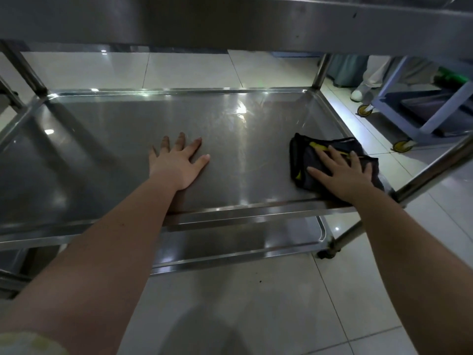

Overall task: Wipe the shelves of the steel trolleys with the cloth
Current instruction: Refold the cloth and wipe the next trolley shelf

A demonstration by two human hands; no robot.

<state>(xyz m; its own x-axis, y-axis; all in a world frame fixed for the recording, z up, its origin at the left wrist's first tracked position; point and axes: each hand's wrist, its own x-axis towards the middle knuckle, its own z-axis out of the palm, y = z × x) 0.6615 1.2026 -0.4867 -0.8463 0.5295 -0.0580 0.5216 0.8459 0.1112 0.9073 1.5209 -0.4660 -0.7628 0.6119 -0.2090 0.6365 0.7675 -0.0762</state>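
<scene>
Dark cloth [304,160] (half hidden), right hand [343,172] atop

Two hands [179,165] [344,174], one cloth [304,160], three shelves [115,149] [230,21] [217,242]

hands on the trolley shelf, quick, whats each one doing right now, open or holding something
Left hand: open, fingers spread flat on the bare middle shelf, holding nothing.
Right hand: open, straight fingers pressing the dark cloth onto the shelf.
</scene>
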